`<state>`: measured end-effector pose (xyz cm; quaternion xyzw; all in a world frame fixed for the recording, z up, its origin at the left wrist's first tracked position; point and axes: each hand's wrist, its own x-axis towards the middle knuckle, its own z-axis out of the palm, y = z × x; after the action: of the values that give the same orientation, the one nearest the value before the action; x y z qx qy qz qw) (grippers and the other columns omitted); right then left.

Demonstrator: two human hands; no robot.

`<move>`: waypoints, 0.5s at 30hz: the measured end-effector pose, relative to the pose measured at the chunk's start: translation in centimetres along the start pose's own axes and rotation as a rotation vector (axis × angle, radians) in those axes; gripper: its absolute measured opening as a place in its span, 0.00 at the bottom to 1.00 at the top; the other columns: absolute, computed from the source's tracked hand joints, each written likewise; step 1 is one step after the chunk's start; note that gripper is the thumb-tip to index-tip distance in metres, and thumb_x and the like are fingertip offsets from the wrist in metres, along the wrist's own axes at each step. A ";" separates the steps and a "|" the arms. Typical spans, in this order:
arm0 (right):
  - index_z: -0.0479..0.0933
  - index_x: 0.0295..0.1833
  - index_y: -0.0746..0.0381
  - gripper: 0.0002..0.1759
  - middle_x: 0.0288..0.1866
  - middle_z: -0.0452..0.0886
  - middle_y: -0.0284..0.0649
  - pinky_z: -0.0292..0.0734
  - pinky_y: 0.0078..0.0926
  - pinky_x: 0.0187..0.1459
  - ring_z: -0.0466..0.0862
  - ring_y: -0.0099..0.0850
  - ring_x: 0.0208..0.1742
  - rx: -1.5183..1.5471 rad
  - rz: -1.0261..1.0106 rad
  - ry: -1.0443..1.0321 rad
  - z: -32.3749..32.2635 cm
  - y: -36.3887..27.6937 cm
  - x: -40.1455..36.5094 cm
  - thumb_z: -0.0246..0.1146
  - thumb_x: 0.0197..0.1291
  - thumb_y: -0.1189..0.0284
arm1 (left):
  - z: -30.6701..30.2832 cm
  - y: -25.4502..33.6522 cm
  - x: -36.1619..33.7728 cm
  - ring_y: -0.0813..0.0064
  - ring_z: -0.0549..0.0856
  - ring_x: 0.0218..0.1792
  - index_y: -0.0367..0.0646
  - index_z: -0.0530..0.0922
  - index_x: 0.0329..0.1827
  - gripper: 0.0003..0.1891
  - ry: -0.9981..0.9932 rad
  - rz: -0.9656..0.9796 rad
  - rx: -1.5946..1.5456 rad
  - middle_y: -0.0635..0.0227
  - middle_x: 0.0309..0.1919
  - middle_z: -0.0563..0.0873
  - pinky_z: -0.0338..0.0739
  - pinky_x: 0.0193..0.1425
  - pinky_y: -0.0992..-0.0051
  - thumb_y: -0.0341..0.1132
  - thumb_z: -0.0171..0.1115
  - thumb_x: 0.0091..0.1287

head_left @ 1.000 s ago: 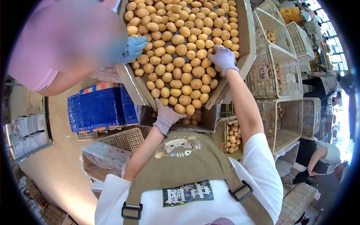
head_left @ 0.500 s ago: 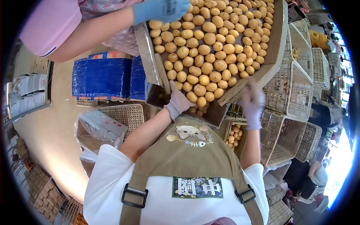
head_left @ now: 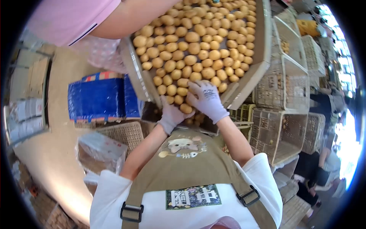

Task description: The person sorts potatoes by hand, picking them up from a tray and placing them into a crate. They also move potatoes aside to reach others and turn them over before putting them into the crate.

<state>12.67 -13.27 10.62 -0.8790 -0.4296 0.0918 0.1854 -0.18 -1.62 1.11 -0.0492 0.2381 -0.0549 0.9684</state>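
Many small yellow potatoes (head_left: 194, 48) lie spread over a sorting tray with raised grey sides (head_left: 263, 49), which narrows to a mouth in front of my apron. My left hand (head_left: 173, 116), in a pale glove, is cupped at this mouth, thumb apart, its fingertips by a potato (head_left: 186, 108) at the lip. My right hand (head_left: 209, 101), gloved too, lies over potatoes just to the right, fingers spread and reaching forward, thumb apart. Below the mouth, more potatoes (head_left: 194, 121) sit in a dark container, partly hidden by my hands and apron.
Another person's bare forearm (head_left: 141, 15) and pink sleeve (head_left: 76, 19) cross the upper left. Stacked plastic crates (head_left: 280, 133) stand on the right. Blue wrapped boxes (head_left: 97, 97), a woven crate (head_left: 124, 135) and a plastic-wrapped carton (head_left: 101, 149) are on the left.
My right hand has swung inward from beyond the tray's right side onto the potatoes by the mouth. My left hand remains at the mouth. The other person's arm has reached farther over the tray.
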 end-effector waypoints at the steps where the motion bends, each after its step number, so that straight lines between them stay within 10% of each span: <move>1: 0.82 0.60 0.59 0.22 0.57 0.84 0.47 0.74 0.46 0.62 0.82 0.49 0.58 0.020 0.004 0.050 0.3 1.1 -1.0 0.67 0.62 0.63 | -1.0 -0.2 0.5 0.53 0.57 0.82 0.53 0.48 0.86 0.52 -0.025 0.093 0.197 0.65 0.85 0.55 0.53 0.79 0.33 0.77 0.45 0.68; 4: 0.82 0.58 0.57 0.22 0.54 0.84 0.43 0.69 0.52 0.65 0.81 0.46 0.59 -0.090 0.037 0.398 -2.2 3.9 -3.0 0.68 0.58 0.64 | -2.3 -0.4 0.8 0.54 0.55 0.83 0.50 0.46 0.86 0.54 -0.134 0.182 0.385 0.65 0.85 0.54 0.49 0.84 0.40 0.71 0.57 0.67; 7: 0.82 0.57 0.58 0.23 0.55 0.82 0.46 0.70 0.55 0.61 0.80 0.49 0.59 -0.284 0.235 0.628 -5.4 6.4 -5.1 0.69 0.54 0.67 | -3.8 0.8 1.3 0.56 0.52 0.84 0.57 0.49 0.86 0.52 -0.089 0.005 0.137 0.70 0.86 0.52 0.48 0.80 0.30 0.78 0.48 0.65; 12: 0.84 0.52 0.54 0.17 0.56 0.82 0.36 0.40 0.75 0.78 0.67 0.49 0.78 -0.304 0.357 0.434 -2.1 8.2 -6.1 0.67 0.59 0.61 | -1.4 0.8 1.3 0.59 0.53 0.83 0.61 0.53 0.86 0.51 0.178 -0.057 0.050 0.74 0.85 0.52 0.52 0.76 0.23 0.81 0.43 0.65; 15: 0.83 0.45 0.55 0.11 0.50 0.83 0.36 0.45 0.78 0.77 0.70 0.47 0.77 -0.219 0.350 0.558 -2.5 7.9 -6.1 0.66 0.58 0.63 | -1.9 1.1 1.1 0.59 0.54 0.82 0.61 0.55 0.85 0.51 0.181 -0.045 0.080 0.75 0.85 0.53 0.54 0.74 0.22 0.80 0.45 0.64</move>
<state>15.40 -23.15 9.73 -0.9453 -0.2123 -0.1681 0.1819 -0.03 -0.76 -1.17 -0.0107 0.3210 -0.0901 0.9427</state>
